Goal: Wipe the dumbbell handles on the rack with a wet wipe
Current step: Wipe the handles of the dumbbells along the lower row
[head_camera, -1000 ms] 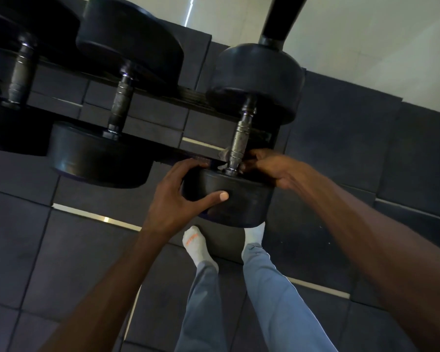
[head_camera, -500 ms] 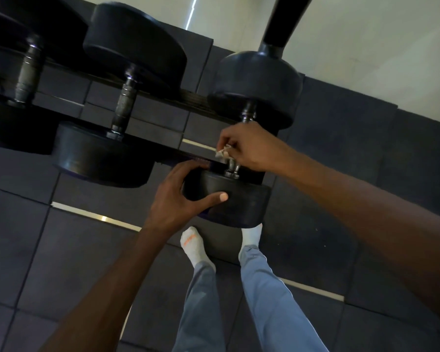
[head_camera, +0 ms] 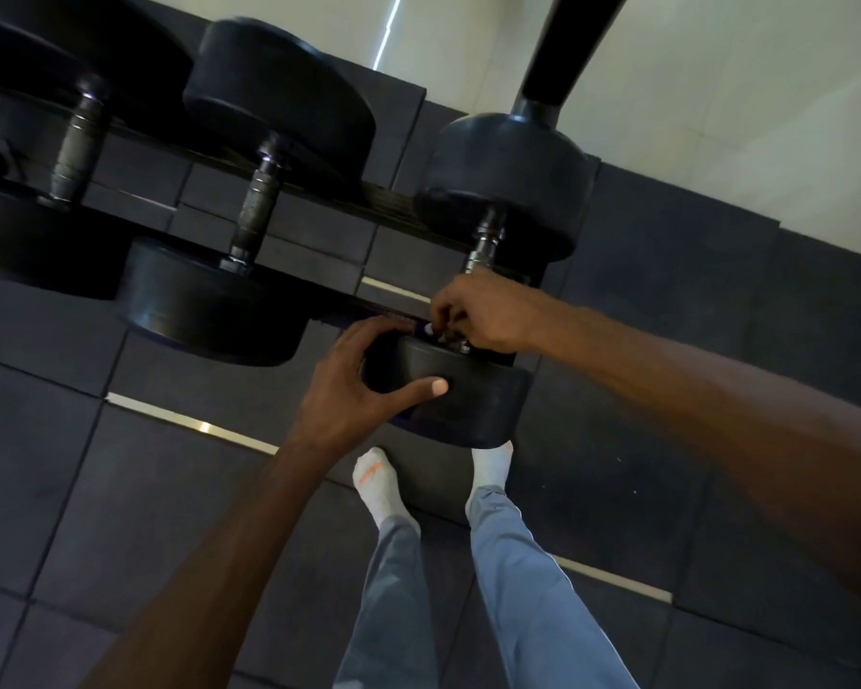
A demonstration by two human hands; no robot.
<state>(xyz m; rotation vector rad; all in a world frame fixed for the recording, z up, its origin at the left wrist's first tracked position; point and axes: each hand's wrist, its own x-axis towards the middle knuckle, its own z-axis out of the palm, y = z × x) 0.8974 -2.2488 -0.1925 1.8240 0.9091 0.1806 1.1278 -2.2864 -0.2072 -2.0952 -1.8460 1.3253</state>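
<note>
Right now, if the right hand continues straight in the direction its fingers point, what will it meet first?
The right hand points left along the rack, its fingers curled around the handle. Going straight on, it would probably meet the left hand's fingertips on the near weight head first; depth is unclear.

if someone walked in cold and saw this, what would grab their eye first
Probably the two hands on the rightmost dumbbell at centre: the left hand grips its near weight head, while the right hand curls round the lower end of its handle, with a bit of white, likely the wet wipe, at the fingers. Next, the two larger black dumbbells racked to the left, and the white socks on the dark floor below.
</note>
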